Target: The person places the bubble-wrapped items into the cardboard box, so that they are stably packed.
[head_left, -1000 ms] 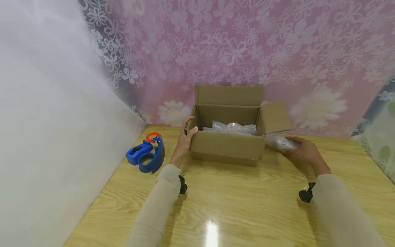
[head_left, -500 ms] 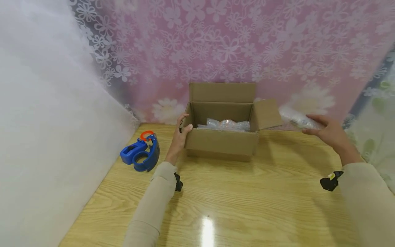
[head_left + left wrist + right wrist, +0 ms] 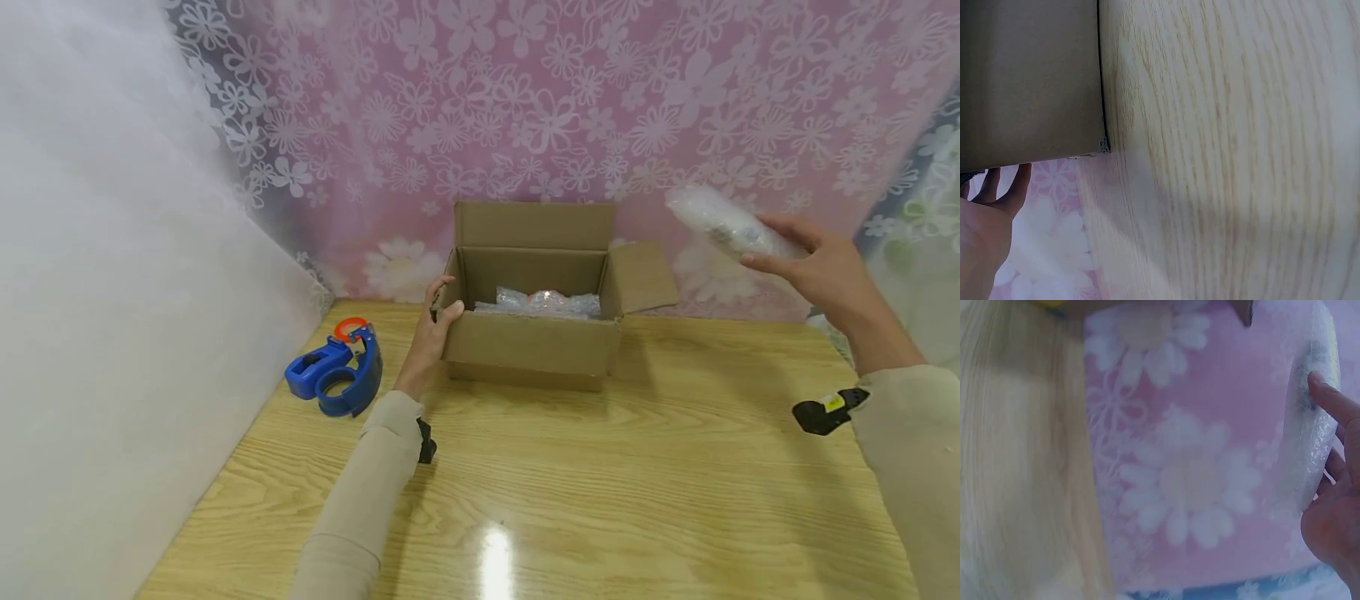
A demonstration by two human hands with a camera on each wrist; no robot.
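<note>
Moved: right hand (image 3: 825,271) has lifted the bubble-wrapped bundle (image 3: 720,223) higher.
Right hand: grips the bundle across its fingers.
Left hand (image 3: 431,333): holds the cardboard box (image 3: 532,346) corner.

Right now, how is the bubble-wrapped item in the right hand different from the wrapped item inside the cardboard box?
The bubble-wrapped item is held up in the air by the right hand, to the right of the cardboard box; the wrapped item inside lies low in the box, touched by no hand. The held one shows whole and slanted; the boxed one is partly hidden by the front wall. Both wear clear bubble wrap.
</note>
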